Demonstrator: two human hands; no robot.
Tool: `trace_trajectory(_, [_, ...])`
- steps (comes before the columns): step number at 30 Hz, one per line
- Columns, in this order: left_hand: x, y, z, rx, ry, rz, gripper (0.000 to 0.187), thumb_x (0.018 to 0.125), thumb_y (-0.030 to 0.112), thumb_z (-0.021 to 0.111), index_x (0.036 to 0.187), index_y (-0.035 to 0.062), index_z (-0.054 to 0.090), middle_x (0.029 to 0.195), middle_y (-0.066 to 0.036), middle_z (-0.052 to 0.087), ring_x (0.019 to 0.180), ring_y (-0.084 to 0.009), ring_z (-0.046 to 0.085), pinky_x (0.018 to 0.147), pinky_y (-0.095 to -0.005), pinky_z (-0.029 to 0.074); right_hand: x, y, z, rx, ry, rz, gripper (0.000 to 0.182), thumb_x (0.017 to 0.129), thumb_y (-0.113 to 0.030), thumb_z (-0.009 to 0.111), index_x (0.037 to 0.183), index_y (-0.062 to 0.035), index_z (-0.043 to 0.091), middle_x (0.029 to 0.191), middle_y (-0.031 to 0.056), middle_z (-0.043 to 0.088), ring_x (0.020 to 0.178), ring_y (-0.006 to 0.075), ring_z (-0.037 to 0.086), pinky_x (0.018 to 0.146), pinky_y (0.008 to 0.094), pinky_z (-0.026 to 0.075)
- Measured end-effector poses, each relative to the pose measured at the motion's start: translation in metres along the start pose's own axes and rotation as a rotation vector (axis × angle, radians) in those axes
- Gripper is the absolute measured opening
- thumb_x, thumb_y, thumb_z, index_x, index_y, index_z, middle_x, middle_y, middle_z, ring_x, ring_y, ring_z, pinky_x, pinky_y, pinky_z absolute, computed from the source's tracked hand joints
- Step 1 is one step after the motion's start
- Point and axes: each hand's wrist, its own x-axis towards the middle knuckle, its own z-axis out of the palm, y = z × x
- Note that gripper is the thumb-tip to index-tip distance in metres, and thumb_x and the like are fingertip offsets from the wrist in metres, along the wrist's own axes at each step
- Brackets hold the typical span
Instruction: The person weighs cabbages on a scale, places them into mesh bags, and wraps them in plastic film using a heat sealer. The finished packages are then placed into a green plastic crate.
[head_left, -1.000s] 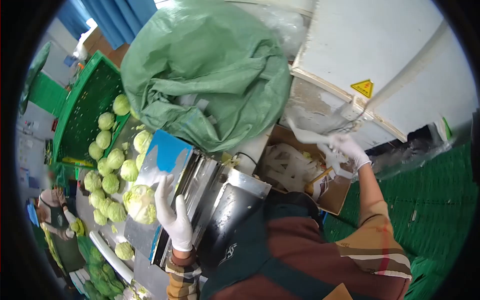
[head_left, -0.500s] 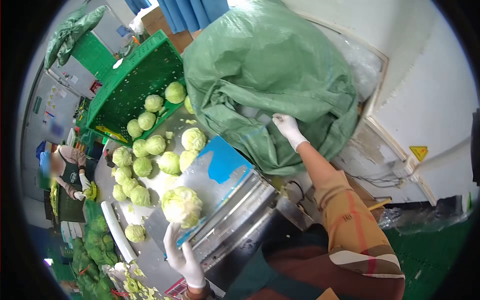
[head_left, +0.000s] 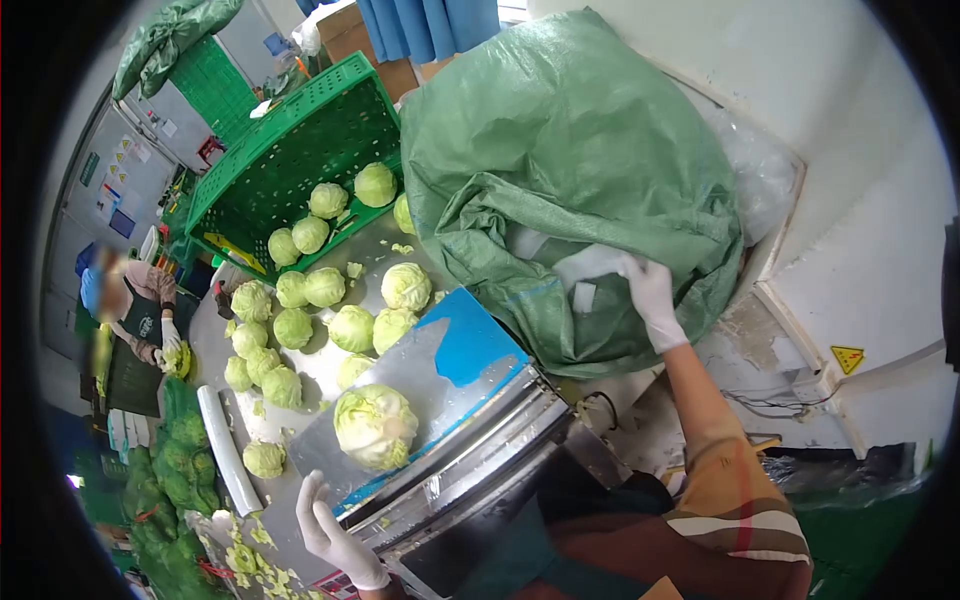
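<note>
My right hand (head_left: 655,300), in a white glove, is at the mouth of a big green woven sack (head_left: 560,130). Its fingers pinch the end of a soft, whitish, see-through piece (head_left: 592,263) that stretches out of the sack's opening; its exact kind does not show. At the lower left, my gloved left hand (head_left: 332,535) is empty, fingers apart, beside the metal machine. A cabbage (head_left: 375,427) rests on the machine's steel top (head_left: 478,375), just beyond the left fingertips. A blue patch (head_left: 468,350) covers part of that top.
Several cabbages (head_left: 293,328) lie on the steel table (head_left: 215,335). Behind them a green crate (head_left: 290,150) lies tipped, with cabbages at its opening. A white roll (head_left: 228,450) sits near leaf scraps (head_left: 245,560). At far left a person (head_left: 140,310) handles a vegetable beside net sacks (head_left: 180,470).
My right hand has moved right and now draws the whitish piece out of the sack. My left hand has dropped back from the cabbage toward the lower left. The view has shifted slightly.
</note>
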Motion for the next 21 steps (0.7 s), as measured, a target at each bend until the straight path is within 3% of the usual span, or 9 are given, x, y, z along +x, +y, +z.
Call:
trace_trajectory(4, [-0.013, 0.008, 0.024, -0.212, -0.156, 0.022, 0.031, 0.098, 0.003, 0.041, 0.124, -0.0070, 0.056, 0.110, -0.015, 0.066, 0.103, -0.0211, 0.063, 0.096, -0.0341, 0.047, -0.056, -0.066, -0.054, 0.739, 0.073, 0.252, 0.033, 0.100, -0.025, 0.049, 0.116, 0.0004, 0.061, 0.099, 0.0078, 0.067, 0.086, 0.0181, 0.064, 0.074, 0.0331, 0.052])
trace_trajectory(6, [-0.020, 0.013, 0.042, -0.290, -0.249, 0.020, 0.030, 0.098, 0.004, 0.043, 0.123, -0.0068, 0.056, 0.108, -0.014, 0.067, 0.101, -0.0203, 0.063, 0.094, -0.0343, 0.048, -0.081, -0.068, -0.061, 1.718, -0.448, 0.410, 0.033, 0.099, -0.026, 0.052, 0.126, -0.0072, 0.054, 0.105, 0.0061, 0.064, 0.094, 0.0185, 0.063, 0.083, 0.0330, 0.052])
trace_trajectory(8, [-0.027, 0.019, 0.060, -0.387, -0.367, -0.001, 0.029, 0.099, 0.007, 0.044, 0.121, -0.0059, 0.058, 0.105, -0.013, 0.068, 0.098, -0.0205, 0.065, 0.092, -0.0332, 0.049, -0.124, -0.161, -0.049, 1.593, -0.249, 0.647, 0.026, 0.098, -0.018, 0.054, 0.119, -0.0029, 0.056, 0.102, 0.0073, 0.065, 0.094, 0.0198, 0.063, 0.084, 0.0373, 0.053])
trace_trajectory(10, [-0.033, 0.026, 0.076, -0.587, -0.562, -0.150, 0.034, 0.102, 0.015, 0.045, 0.129, -0.0037, 0.052, 0.116, -0.015, 0.064, 0.106, -0.0221, 0.062, 0.097, -0.0349, 0.047, -0.151, -0.161, -0.021, 1.754, -0.849, 0.546, 0.022, 0.096, -0.013, 0.056, 0.114, -0.0014, 0.058, 0.100, 0.0076, 0.064, 0.093, 0.0176, 0.062, 0.083, 0.0329, 0.052])
trace_trajectory(11, [-0.039, 0.034, 0.083, -0.862, -0.666, -0.298, 0.039, 0.103, 0.020, 0.043, 0.134, -0.0028, 0.046, 0.123, -0.016, 0.060, 0.112, -0.0228, 0.058, 0.100, -0.0360, 0.045, -0.165, -0.161, -0.008, 1.747, -1.152, 0.457, 0.020, 0.095, -0.011, 0.057, 0.112, -0.0007, 0.059, 0.099, 0.0078, 0.063, 0.092, 0.0165, 0.061, 0.082, 0.0307, 0.051])
trace_trajectory(12, [-0.049, 0.043, 0.089, -1.143, -0.769, -0.441, 0.044, 0.104, 0.024, 0.042, 0.140, -0.0020, 0.040, 0.130, -0.018, 0.055, 0.118, -0.0235, 0.055, 0.103, -0.0372, 0.043, -0.187, -0.187, -0.001, 1.070, -0.910, 0.476, 0.018, 0.096, -0.014, 0.057, 0.106, -0.0005, 0.060, 0.095, 0.0042, 0.063, 0.087, 0.0136, 0.060, 0.077, 0.0296, 0.050])
trace_trajectory(14, [-0.075, 0.055, 0.095, -1.122, -0.844, -0.334, 0.053, 0.105, 0.029, 0.041, 0.146, -0.0018, 0.028, 0.137, -0.018, 0.048, 0.125, -0.0237, 0.049, 0.107, -0.0384, 0.038, -0.214, -0.208, 0.031, 0.366, -0.805, -0.106, 0.018, 0.095, -0.014, 0.057, 0.106, 0.0000, 0.061, 0.089, 0.0091, 0.063, 0.085, 0.0181, 0.063, 0.072, 0.0335, 0.050])
trace_trajectory(17, [-0.081, 0.050, 0.086, -0.912, -0.610, -0.185, 0.047, 0.105, 0.028, 0.036, 0.139, -0.0041, 0.040, 0.131, -0.016, 0.053, 0.122, -0.0229, 0.050, 0.107, -0.0362, 0.037, -0.235, -0.228, 0.051, 0.019, -0.346, -0.663, 0.021, 0.083, -0.009, 0.063, 0.102, -0.0019, 0.063, 0.102, 0.0127, 0.063, 0.089, 0.0343, 0.061, 0.074, 0.0394, 0.050])
trace_trajectory(21, [-0.080, 0.041, 0.065, -0.897, -0.452, -0.222, 0.044, 0.106, 0.025, 0.033, 0.132, -0.0064, 0.049, 0.129, -0.015, 0.055, 0.118, -0.0209, 0.052, 0.105, -0.0325, 0.038, -0.240, -0.224, 0.067, 0.028, -0.325, -0.739, 0.020, 0.083, -0.010, 0.064, 0.102, -0.0046, 0.066, 0.102, 0.0099, 0.063, 0.089, 0.0298, 0.060, 0.079, 0.0404, 0.047])
